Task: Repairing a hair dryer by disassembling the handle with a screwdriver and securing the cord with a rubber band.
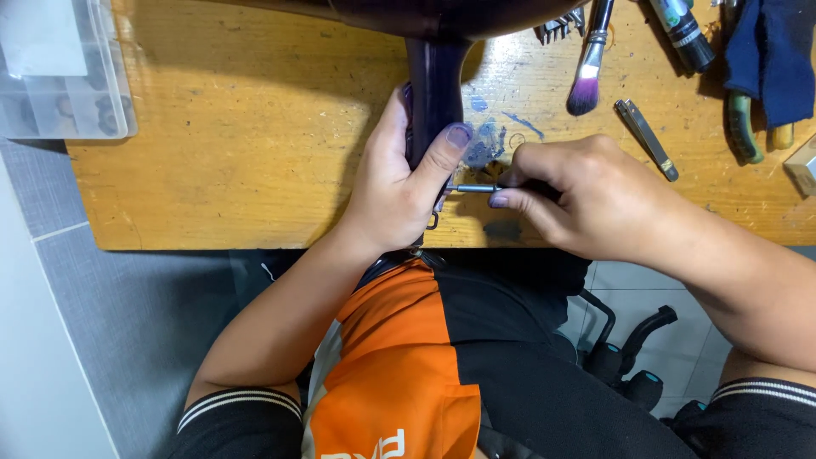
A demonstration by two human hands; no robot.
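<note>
Left hand [399, 183] gripping hair dryer handle [432, 93], right hand [586, 195] holding screwdriver [478, 189]

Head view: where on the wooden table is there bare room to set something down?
Bare wood lies between the clear plastic box and the left hand. The table's right end is crowded: brush, nail clipper, blue cloth.

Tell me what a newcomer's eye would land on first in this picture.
First, the two hands at the middle of the wooden table: the left hand grips the dark handle of a hair dryer, while the right hand presses a small screwdriver sideways against it. Next, the orange and black shirt below the table edge, then the purple-tipped brush lying at the upper right.
</note>
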